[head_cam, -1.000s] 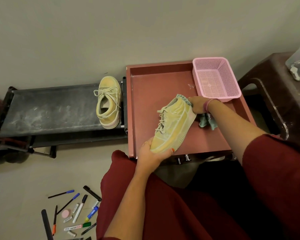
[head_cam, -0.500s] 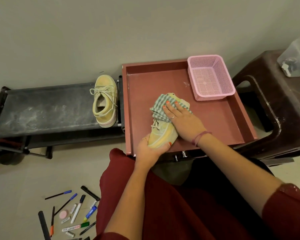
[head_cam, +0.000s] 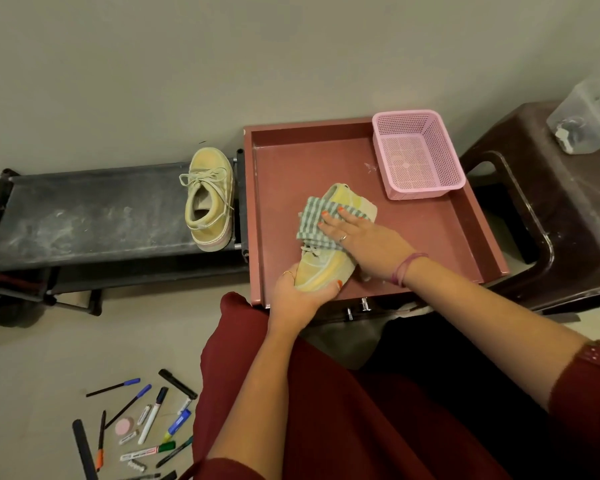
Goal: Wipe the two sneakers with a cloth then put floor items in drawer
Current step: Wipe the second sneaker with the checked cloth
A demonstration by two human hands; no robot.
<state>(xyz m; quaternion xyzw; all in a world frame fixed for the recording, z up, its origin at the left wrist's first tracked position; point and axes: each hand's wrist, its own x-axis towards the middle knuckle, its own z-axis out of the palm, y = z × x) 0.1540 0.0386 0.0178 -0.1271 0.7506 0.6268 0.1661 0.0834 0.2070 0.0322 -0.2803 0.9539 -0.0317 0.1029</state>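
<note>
Sneaker [head_cam: 329, 261] lay in the red drawer [head_cam: 430, 244], toe gripped by my left hand [head_cam: 302, 296], while my right hand [head_cam: 361, 237], moved from heel to laces, pressed the striped cloth [head_cam: 312, 220] flat-fingered there; wiping was underway, floor pens [head_cam: 146, 424] untouched.

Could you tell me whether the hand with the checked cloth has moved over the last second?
Yes. The right hand with the green-checked cloth went from the yellow sneaker's heel, near the pink basket, onto its upper.
</note>
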